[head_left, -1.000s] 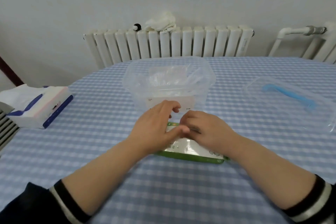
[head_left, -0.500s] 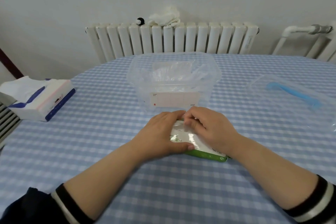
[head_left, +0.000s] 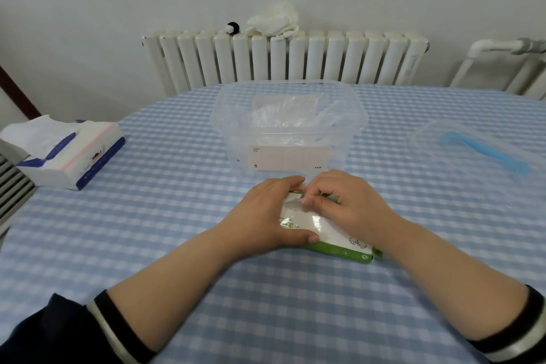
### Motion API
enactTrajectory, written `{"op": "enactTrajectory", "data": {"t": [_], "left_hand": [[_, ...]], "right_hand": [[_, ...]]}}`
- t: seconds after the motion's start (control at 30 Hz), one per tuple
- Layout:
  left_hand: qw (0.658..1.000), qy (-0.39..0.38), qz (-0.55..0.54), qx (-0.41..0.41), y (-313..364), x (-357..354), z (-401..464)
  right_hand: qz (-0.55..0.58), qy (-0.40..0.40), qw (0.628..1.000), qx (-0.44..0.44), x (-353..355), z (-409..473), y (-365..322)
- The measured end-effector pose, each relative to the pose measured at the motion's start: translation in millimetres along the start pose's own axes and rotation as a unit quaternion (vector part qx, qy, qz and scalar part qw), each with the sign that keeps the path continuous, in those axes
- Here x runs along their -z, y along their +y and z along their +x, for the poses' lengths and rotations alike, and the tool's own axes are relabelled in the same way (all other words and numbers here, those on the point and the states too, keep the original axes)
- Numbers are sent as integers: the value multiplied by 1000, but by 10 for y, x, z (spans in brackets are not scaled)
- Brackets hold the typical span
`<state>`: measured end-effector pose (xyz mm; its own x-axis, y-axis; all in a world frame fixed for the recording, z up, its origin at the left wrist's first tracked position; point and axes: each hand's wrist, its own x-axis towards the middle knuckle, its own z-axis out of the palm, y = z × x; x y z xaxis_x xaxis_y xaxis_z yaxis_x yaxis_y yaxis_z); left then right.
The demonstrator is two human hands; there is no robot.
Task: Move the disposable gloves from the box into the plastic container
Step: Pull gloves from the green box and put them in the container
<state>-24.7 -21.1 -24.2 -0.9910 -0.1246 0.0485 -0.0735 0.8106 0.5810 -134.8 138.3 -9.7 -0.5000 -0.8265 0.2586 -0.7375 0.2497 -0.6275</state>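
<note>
At six o'clock of the plastic container (head_left: 289, 127), the left hand (head_left: 266, 216) grips the glove box (head_left: 331, 241) while the right hand (head_left: 351, 201) pinches a filmy, light, slippery-looking glove (head_left: 295, 204) at the opening.

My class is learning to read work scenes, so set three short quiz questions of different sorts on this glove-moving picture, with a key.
1. True or false: the clear plastic container has its lid on.
2. What lies left of it? A) white-and-blue tissue pack B) red mug C) scissors
3. Fill in: both hands are on the green-and-white glove ____.

Key: 1 false; the clear lid with a blue handle lies to its right. 2 A. 3 box; the left hand holds it, the right hand pinches at its top.
</note>
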Motion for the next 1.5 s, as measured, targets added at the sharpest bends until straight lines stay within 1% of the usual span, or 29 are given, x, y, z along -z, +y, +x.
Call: {"op": "enactTrajectory", "data": {"t": [0.13,0.23,0.37,0.43,0.63,0.77,0.9,0.97,1.03,1.1,1.17,1.23,1.3,1.33,1.4,1.47,1.5], "left_hand": [[1000,-3,-7,0,-1,12,13],[1000,-8,6,-9,5,9,32],[998,17,37,-41,41,33,49],[997,28,44,-57,53,64,55],[994,15,70,-78,23,114,71],[993,7,84,-78,41,114,74],[995,-28,81,-44,20,96,86],[997,-36,64,-34,43,96,66],[999,-35,16,-15,58,108,43],[999,-44,-7,-4,97,125,21],[998,-47,41,-23,87,121,34],[996,-54,50,-39,115,138,22],[997,-46,25,-49,144,151,11],[998,-32,-3,-47,151,153,-1],[997,-2,-73,-34,205,178,-26],[986,37,-161,-11,302,199,-32],[975,50,-218,-5,364,197,-24]], "right_hand": [[29,23,999,-18,-41,-32,-19],[88,51,994,-36,-29,-38,-55],[203,125,969,-71,38,-31,-106],[233,145,959,-77,50,-26,-126],[299,207,928,-76,85,-22,-177],[372,217,899,-77,96,-34,-199],[394,215,891,-68,110,-30,-275],[441,231,866,-54,205,9,-370],[483,259,836,-34,376,51,-466],[494,273,825,-32,534,76,-523],[515,258,814,-75,576,71,-497],[552,231,788,-143,548,60,-413],[602,203,748,-193,523,59,-363],[626,192,728,-205,507,65,-354],[657,193,698,-208,479,67,-351],[669,201,688,-197,438,49,-369],[670,201,689,-189,408,37,-376]]}}
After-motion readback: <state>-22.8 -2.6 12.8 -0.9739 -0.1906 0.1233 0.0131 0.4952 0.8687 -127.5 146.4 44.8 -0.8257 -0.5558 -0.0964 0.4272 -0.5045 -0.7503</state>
